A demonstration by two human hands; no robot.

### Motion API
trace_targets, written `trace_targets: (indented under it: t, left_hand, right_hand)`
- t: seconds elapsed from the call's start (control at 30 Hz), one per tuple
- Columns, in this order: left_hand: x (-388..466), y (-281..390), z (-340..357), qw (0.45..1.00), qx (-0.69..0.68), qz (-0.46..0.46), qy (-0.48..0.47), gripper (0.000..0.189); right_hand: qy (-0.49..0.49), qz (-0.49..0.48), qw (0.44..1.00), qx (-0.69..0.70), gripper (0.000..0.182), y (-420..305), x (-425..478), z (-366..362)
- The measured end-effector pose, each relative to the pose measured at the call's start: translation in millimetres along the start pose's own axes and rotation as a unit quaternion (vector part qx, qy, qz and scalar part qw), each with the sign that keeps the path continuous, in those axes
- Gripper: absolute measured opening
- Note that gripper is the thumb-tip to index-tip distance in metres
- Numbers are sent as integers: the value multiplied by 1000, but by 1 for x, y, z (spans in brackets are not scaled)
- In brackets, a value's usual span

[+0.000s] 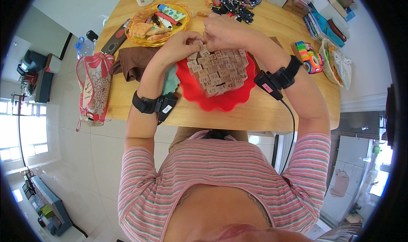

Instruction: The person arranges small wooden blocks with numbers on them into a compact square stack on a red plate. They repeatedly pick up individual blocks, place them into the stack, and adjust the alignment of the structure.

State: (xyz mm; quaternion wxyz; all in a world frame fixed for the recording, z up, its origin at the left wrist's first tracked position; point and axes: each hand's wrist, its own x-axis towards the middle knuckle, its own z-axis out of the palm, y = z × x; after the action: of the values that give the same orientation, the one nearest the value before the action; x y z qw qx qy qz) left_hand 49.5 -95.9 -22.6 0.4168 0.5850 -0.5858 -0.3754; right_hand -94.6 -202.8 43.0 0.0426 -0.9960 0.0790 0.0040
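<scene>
Numbered wooden blocks (220,70) stand packed upright, their end faces up, on a red scalloped plate (213,104) near the table's front edge. My left hand (183,46) is at the far left corner of the blocks, its fingertips pinched on a block (198,43). Touching or almost touching it, my right hand (220,31) lies over the far edge of the group with its fingers curled; whether it grips a block is hidden. A light green cloth (171,79) lies to the left of the plate.
On the wooden table (134,105) are a yellow basket (188,17) of toy food, a brown cloth (130,63), a remote control (116,39), black toy parts (236,3), colourful tape rolls (308,57) and books (322,28). A floral bag (95,89) is at the left edge.
</scene>
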Motion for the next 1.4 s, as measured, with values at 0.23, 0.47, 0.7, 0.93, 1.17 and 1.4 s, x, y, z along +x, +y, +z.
trace_targets:
  t: [0.23, 0.47, 0.7, 0.93, 1.17, 1.4]
  left_hand:
    - [-1, 3, 1, 1000, -3, -5, 1, 23]
    - [-3, 10, 2, 1000, 21, -9, 1, 22]
    - [0, 0, 4, 1000, -17, -3, 9, 22]
    - [1, -4, 5, 1000, -22, 11, 15, 21]
    - [0, 3, 5, 1000, -1, 1, 2, 24]
    - [0, 1, 3, 999, 38, 25, -15, 28]
  right_hand:
    - [-19, 2, 1000, 9, 19, 2, 0, 2]
    - [-48, -1, 998, 27, 12, 6, 3, 8]
    - [1, -7, 997, 72, 9, 7, -13, -4]
    - [-21, -4, 995, 96, 14, 4, -35, -8]
    - [7, -18, 993, 120, 19, 11, -41, 7]
    - [10, -31, 992, 125, 21, 8, -41, 6]
